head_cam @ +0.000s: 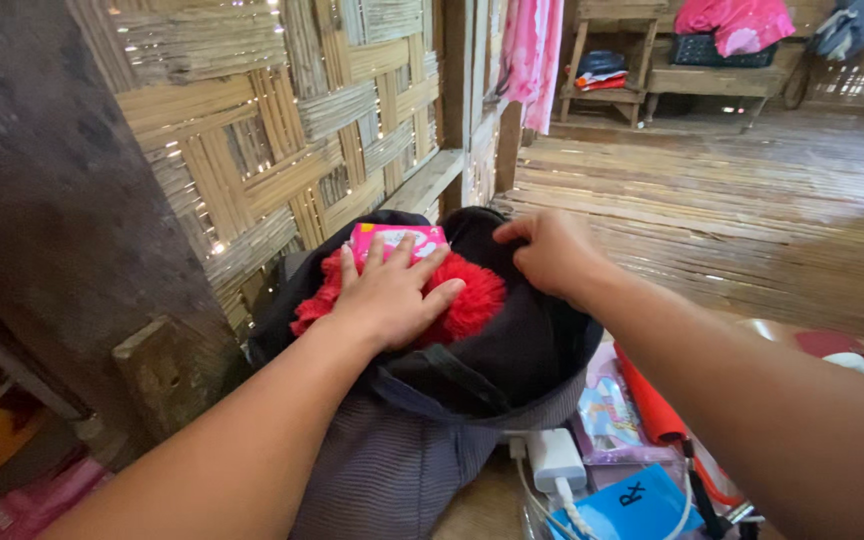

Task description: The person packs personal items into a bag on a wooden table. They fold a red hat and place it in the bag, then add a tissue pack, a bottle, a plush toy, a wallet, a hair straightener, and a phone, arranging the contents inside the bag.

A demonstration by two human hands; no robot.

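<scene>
A dark bag (422, 440) stands open in front of me against a woven bamboo wall. Inside it lies a fluffy red thing (477, 300) with a flat pink packet (397, 238) behind it. My left hand (392, 295) lies flat with spread fingers on the red fluff, fingertips touching the pink packet. My right hand (552, 250) pinches the bag's black rim at the far right side, fingers closed on the fabric.
A white charger with cable (555, 460), a blue card (632, 505), a red-orange tube (649, 405) and plastic-wrapped packets (607, 410) lie right of the bag. The woven wall (282, 120) and a dark post (52, 200) stand to the left. Slatted bamboo floor (732, 200) stretches beyond, with a bench (712, 80) carrying clothes.
</scene>
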